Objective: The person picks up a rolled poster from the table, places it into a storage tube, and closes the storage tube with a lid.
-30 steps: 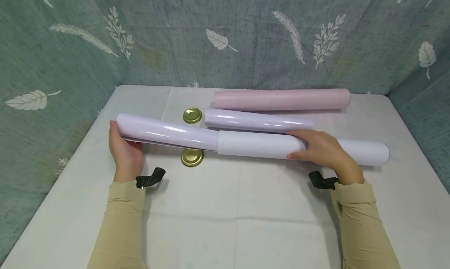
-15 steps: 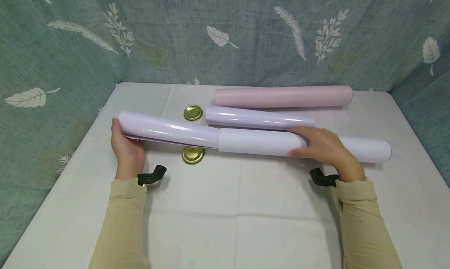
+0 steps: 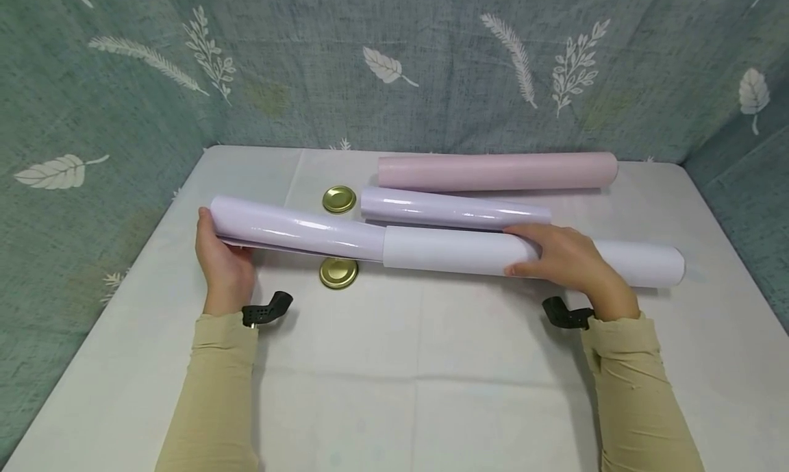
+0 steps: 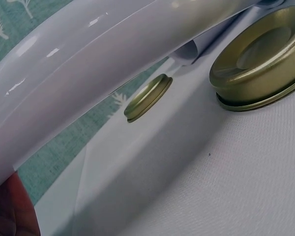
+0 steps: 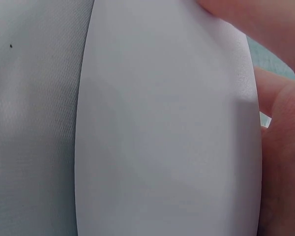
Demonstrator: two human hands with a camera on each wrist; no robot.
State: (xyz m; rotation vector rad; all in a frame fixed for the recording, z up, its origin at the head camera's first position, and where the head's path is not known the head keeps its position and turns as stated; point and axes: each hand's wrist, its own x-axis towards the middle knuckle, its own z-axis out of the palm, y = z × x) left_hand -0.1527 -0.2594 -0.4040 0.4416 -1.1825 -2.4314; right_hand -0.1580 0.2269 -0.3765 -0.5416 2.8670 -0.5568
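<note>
Left hand (image 3: 223, 263) cups the glossy lilac roll (image 3: 296, 229) at its left end, fingers curled under. Right hand (image 3: 570, 259) wraps over the matte white tube (image 3: 530, 256), grip closed around it. Lilac roll is partly inside the tube, roughly half out, though the overlap is hidden. Both are just above the worktop (image 3: 394, 369); two gold lids (image 3: 338, 272) sit nearby.
</note>
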